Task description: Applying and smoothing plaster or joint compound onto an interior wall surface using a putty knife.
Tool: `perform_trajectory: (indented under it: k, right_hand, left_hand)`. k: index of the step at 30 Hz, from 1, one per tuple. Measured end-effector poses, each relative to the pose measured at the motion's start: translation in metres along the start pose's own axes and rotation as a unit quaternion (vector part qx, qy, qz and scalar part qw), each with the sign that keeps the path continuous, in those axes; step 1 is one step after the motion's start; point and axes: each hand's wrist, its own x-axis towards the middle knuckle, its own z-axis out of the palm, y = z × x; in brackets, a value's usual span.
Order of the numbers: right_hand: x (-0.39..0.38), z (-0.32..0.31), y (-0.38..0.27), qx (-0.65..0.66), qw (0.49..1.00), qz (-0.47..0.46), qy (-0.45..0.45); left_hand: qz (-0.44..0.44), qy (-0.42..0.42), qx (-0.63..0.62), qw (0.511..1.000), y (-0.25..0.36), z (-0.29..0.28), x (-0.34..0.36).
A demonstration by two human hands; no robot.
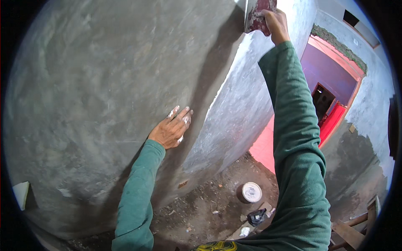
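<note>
Trowel (pixel 258 16): red-stained, plaster-caked, at wall corner | right hand (pixel 276 24): fingers clamped around it | left hand (pixel 171 129): flat, fingers together on grey wall (pixel 92 92)

Both arms wear long dark-green sleeves of soft knit fabric, creased along their length and ending in plain cuffs at the wrists. The left hand (pixel 171 129) is bare, with white smears on its fingers (pixel 179 115). The right hand (pixel 276 23) is bare too. A yellow-and-black patterned patch of clothing shows at the bottom edge.

left hand (pixel 171 129) on wall (pixel 83 104), bucket (pixel 250 193) below right
</note>
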Motion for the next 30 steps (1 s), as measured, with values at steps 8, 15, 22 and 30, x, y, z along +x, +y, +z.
perform_trajectory:
  k: [8, 15, 22, 30]
  right_hand:
    - [-0.013, -0.048, 0.046, -0.108, 0.994, 0.022, -0.011]
    - [-0.055, -0.01, 0.068, -0.08, 0.994, -0.061, -0.045]
    - [-0.167, -0.003, 0.08, -0.06, 0.987, -0.094, -0.112]
    - [-0.339, 0.028, 0.044, -0.039, 0.981, -0.017, -0.187]
  left_hand:
    - [-0.071, 0.055, -0.038, 0.995, -0.017, -0.054, 0.009]
    - [-0.175, 0.049, 0.106, 0.977, -0.053, -0.066, 0.002]
    - [-0.178, 0.032, 0.136, 0.974, -0.05, -0.057, 0.007]
    - [-0.184, 0.036, 0.14, 0.972, -0.05, -0.057, 0.008]
